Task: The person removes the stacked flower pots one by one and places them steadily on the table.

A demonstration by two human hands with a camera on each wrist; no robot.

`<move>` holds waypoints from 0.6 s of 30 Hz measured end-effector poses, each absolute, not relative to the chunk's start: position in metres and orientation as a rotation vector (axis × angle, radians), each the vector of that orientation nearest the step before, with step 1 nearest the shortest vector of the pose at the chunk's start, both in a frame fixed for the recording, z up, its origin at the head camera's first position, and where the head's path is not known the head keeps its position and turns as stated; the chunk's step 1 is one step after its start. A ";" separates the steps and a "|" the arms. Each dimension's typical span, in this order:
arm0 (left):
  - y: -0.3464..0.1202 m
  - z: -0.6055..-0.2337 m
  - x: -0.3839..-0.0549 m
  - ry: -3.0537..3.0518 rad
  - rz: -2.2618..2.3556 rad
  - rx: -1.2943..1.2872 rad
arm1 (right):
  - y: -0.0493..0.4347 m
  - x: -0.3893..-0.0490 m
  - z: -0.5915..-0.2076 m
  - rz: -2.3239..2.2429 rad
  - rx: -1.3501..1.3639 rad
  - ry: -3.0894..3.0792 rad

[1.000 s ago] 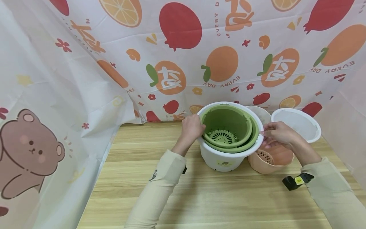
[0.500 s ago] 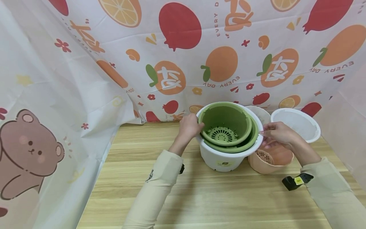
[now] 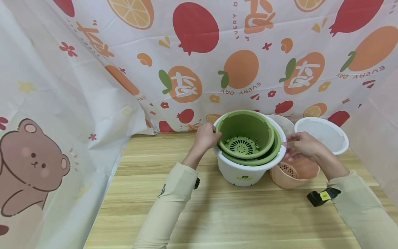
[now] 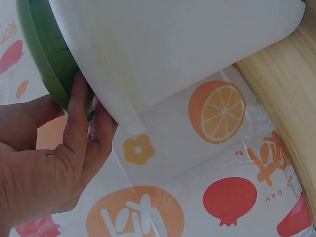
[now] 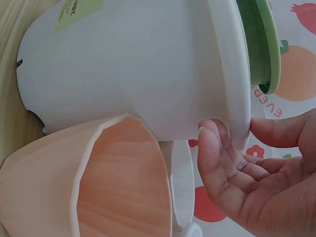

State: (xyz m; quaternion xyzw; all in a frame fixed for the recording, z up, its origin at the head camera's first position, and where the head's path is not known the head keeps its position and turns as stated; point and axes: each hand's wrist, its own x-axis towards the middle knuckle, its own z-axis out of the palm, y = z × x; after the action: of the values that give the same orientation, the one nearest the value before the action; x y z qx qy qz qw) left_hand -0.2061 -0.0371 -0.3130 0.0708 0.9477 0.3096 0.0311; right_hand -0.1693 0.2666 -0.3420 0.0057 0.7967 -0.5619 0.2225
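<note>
Beige sleeves (image 3: 168, 204) nearest, with a black wrist camera (image 3: 315, 199) on the right one. Below, pale wood-grain counter (image 3: 149, 180). Towards its back edge, about midway between the left and right edges, a round white plastic pot (image 3: 224, 169) with a yellowish label (image 3: 245, 176) on its front. Nested inside, an outer green pot (image 3: 264, 160), and inside that an inner green pot (image 3: 247, 126) with a slotted base, its rim standing higher and set towards the left.

At the left side, left hand (image 3: 206, 136) with fingers clamped on the inner green pot's rim, thumb over the inner side. At the right side, right hand (image 3: 303, 145) with fingers pinching the white pot's rim, thumb on top and fingertips underneath.

Just beside, towards the right edge, a peach-coloured pot (image 3: 293, 182) with a perforated base, partly under the right hand. Beyond it, a pale pot (image 3: 282, 121), mostly hidden, and near the back right corner a white tub (image 3: 326, 136). Behind the back edge, white sheeting (image 3: 211, 72) with fruit prints; beyond the left edge, more sheeting with a brown bear print (image 3: 34, 159).
</note>
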 end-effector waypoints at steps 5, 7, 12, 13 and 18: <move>-0.037 -0.314 -0.206 2.906 0.993 0.215 | 0.266 -0.170 -0.343 -1.558 -0.012 2.209; -0.038 -0.314 -0.206 2.895 1.014 0.209 | 0.265 -0.170 -0.342 -1.567 -0.018 2.203; -0.039 -0.314 -0.207 2.870 1.054 0.181 | 0.263 -0.171 -0.340 -1.593 -0.018 2.172; -0.039 -0.314 -0.207 2.866 1.060 0.177 | 0.263 -0.171 -0.340 -1.598 -0.017 2.165; -0.039 -0.315 -0.207 2.862 1.088 0.176 | 0.263 -0.172 -0.339 -1.622 -0.008 2.129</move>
State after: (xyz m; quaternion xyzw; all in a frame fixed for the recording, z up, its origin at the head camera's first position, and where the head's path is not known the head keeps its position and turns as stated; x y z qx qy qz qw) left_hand -0.2066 -0.0388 -0.3147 0.0573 0.9325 0.3546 0.0372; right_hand -0.1716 0.2627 -0.3393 -0.0030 0.7740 -0.5898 0.2305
